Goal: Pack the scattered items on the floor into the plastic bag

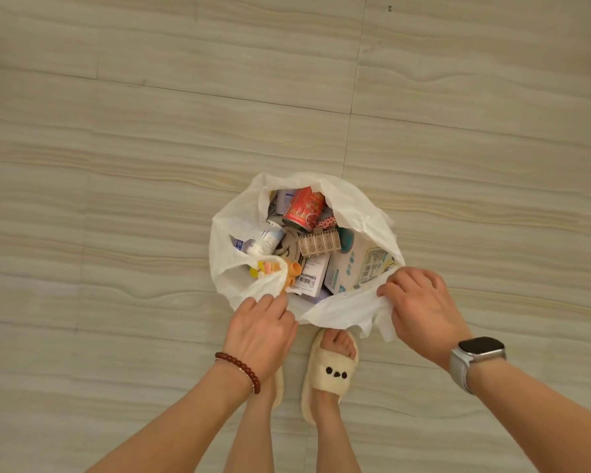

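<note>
A white plastic bag [359,209] stands open on the tiled floor in front of my feet. Inside lie a red can [304,208], a white box with teal print [359,264], a beige pill organiser [319,245], a white bottle [267,241], a barcoded carton [309,276] and small orange and yellow pieces [292,270]. My left hand [261,331] pinches the bag's near left rim. The near right rim is gripped by my right hand [422,307], which wears a watch.
Pale wood-look floor tiles [151,148] spread all around the bag, with grout lines crossing behind it. My feet in fluffy cream slippers [331,372] stand just below the bag. A dark speck [390,8] lies on the floor far back.
</note>
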Action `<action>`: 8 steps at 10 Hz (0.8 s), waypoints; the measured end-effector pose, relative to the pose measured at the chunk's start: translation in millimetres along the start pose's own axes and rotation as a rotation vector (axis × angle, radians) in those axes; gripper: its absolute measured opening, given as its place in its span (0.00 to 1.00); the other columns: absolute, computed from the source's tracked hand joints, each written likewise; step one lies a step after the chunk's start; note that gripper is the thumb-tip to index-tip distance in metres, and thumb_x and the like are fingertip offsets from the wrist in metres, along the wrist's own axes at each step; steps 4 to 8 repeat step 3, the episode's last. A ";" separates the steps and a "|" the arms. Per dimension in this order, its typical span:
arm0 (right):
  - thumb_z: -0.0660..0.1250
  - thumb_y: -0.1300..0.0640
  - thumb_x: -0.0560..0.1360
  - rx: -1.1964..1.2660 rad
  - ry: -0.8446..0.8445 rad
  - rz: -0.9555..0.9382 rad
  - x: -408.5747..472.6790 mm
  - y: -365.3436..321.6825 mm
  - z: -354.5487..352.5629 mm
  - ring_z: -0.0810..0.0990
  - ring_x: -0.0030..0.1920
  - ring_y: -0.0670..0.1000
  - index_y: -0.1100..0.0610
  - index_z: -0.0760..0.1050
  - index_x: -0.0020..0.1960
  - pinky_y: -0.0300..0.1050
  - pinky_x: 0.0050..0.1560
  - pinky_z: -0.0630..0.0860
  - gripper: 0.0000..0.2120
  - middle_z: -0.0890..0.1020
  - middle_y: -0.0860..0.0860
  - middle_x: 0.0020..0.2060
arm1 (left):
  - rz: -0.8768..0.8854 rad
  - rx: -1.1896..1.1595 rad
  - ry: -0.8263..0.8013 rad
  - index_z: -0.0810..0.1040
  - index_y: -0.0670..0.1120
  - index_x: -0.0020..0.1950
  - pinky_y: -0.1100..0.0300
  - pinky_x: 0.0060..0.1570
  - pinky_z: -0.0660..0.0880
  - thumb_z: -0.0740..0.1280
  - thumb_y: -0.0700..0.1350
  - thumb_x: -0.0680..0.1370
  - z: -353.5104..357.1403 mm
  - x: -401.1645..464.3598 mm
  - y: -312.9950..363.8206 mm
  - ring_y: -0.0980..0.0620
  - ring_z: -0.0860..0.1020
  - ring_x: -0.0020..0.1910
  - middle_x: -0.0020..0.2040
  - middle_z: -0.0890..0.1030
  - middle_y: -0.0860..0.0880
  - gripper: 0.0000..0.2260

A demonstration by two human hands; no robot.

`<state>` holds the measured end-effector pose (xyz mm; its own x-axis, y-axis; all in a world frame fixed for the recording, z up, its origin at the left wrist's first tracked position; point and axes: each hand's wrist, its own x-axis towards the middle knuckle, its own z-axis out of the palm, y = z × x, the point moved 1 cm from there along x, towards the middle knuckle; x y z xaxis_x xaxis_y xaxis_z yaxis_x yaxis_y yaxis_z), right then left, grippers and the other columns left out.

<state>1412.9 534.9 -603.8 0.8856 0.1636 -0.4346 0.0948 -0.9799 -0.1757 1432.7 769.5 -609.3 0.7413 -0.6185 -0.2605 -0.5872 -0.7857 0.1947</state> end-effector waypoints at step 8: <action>0.55 0.61 0.65 0.556 0.002 0.306 4.8 -40.7 -41.0 0.71 0.63 0.54 0.56 0.76 0.58 0.52 0.69 0.60 0.23 0.78 0.52 0.57 | -0.058 0.011 -0.077 0.79 0.46 0.37 0.52 0.55 0.63 0.75 0.45 0.62 -14.7 -7.9 -3.2 0.45 0.79 0.53 0.44 0.83 0.47 0.08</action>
